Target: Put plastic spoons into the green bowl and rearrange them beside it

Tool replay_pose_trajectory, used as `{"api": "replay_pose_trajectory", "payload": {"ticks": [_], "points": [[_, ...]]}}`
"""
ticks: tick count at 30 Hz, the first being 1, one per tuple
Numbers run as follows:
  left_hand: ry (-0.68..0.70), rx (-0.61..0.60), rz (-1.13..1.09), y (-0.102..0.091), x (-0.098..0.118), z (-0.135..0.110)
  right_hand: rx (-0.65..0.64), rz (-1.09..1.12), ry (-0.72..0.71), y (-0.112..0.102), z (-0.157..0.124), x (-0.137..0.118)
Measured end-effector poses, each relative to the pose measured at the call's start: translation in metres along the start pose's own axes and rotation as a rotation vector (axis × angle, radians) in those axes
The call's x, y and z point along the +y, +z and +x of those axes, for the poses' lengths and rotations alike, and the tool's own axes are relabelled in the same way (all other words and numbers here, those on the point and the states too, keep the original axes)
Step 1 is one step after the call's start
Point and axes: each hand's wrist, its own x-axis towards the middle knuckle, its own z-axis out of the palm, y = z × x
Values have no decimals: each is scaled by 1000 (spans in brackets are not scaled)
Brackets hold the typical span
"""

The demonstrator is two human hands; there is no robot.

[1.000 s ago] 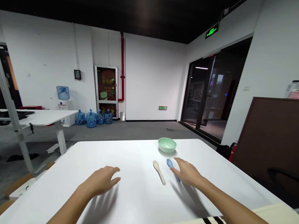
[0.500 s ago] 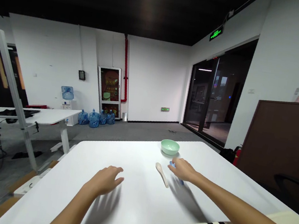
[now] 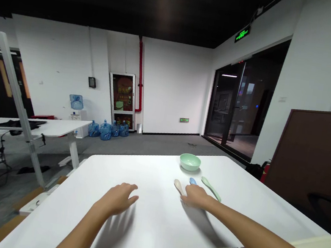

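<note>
On the white counter (image 3: 153, 169), near its far edge, the right hand (image 3: 195, 196) lies over the handle of a cream ceramic spoon (image 3: 178, 186), which slants down into the palm side; its fingers sit close together, grip undeterminable. The left hand (image 3: 116, 199) lies farther off, fingers spread, holding nothing.
</note>
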Motion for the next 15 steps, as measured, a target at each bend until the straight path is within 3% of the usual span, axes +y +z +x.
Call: {"api": "replay_pose_trajectory", "payload": {"ticks": [8, 15], "points": [[-3, -1, 0, 2, -1, 2, -31, 87, -50, 8, 0, 0], [-3, 4, -11, 3, -4, 4, 116, 78, -76, -13, 15, 9]]}}
